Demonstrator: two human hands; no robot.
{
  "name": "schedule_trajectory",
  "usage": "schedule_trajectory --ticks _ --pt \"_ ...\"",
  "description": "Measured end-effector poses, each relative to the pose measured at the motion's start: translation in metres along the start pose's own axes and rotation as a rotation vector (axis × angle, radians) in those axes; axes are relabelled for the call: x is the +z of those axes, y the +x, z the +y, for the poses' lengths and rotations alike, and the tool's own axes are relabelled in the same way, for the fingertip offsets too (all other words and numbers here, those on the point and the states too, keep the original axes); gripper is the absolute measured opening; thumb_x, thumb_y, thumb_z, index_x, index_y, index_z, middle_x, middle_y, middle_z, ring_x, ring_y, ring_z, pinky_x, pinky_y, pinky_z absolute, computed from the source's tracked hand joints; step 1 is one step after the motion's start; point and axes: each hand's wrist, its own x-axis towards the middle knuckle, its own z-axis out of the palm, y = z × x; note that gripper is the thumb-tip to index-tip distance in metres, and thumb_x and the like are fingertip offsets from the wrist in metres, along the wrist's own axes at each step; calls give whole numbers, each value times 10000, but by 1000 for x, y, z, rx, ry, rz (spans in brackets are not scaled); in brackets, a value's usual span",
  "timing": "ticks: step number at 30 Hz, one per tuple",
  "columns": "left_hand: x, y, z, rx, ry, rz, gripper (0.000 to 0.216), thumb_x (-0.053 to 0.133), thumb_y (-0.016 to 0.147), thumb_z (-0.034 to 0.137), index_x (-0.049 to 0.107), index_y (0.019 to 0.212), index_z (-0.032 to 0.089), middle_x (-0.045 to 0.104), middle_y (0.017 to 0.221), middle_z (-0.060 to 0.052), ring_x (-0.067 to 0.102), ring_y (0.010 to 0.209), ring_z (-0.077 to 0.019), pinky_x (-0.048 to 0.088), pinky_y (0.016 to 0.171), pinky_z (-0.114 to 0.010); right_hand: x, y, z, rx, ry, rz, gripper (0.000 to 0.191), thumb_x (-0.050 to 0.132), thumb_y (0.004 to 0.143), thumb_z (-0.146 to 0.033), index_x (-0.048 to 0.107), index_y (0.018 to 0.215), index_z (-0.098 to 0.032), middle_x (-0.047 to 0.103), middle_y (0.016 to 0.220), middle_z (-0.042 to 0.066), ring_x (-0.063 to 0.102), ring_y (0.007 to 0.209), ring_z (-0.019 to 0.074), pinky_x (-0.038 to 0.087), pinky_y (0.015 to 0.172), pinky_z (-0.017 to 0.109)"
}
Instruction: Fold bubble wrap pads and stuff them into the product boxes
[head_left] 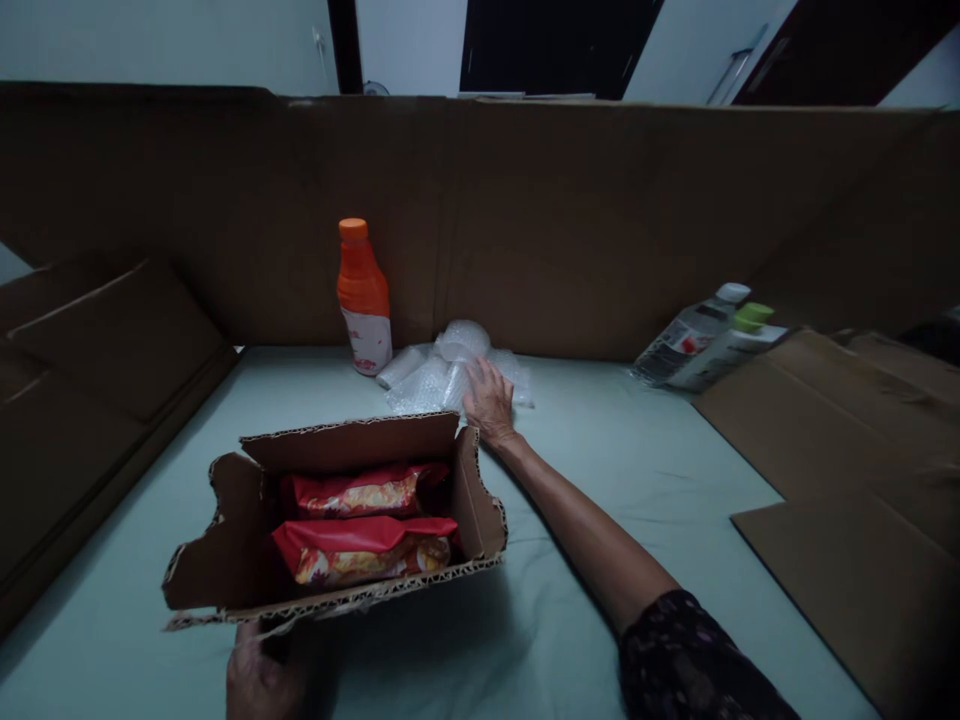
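Observation:
An open cardboard box (484,500) with rough-cut edges holds two red snack packets (367,545), lying one behind the other. Below its near left wall is my left hand (259,675), closed against the box, its fingers partly hidden in shadow. My right hand (491,400) reaches past the box's far right corner. Its curled fingers grip the edge of a crumpled pile of clear bubble wrap (427,385). Just left of the bubble wrap stands an orange bottle (364,300) with a white lower label.
A tall cardboard wall (570,220) closes off the back. At the right, a clear plastic bottle (686,335) and a green-capped container (750,320) lean near flat cardboard pieces (847,430). More folded cardboard (112,350) stands at the left. A pale green cloth (600,450) covers the surface.

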Motion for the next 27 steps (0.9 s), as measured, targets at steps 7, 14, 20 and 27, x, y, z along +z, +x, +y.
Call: schedule_trajectory --ticks 7,14,20,27 --pt "0 0 2 10 -10 13 377 531 787 532 594 977 212 692 897 -105 651 832 -300 514 725 -415 3 -7 10 131 3 50 677 456 823 -163 384 1488 -61 405 1551 225 411 1367 345 356 1081 526" --pt "-6 0 25 -30 -153 -28 410 589 753 538 609 1004 214 714 888 -91 672 816 -278 530 716 -373 -33 -34 18 35 177 317 677 468 832 -207 361 1497 -132 450 1521 193 430 1396 304 369 1106 506" --pt "-7 2 27 22 -219 -14 501 634 707 512 622 1093 193 710 995 -109 671 949 -299 540 810 -388 -71 -86 24 -12 279 362 575 499 891 -248 434 1458 -185 515 1467 176 474 1369 305 403 1092 535" --pt "-7 11 18 31 -250 -78 576 690 646 488 622 1123 173 722 997 -120 678 901 -299 547 740 -373 -73 -137 0 -87 401 147 534 486 921 -228 456 1453 -188 551 1441 160 502 1357 280 437 1094 517"
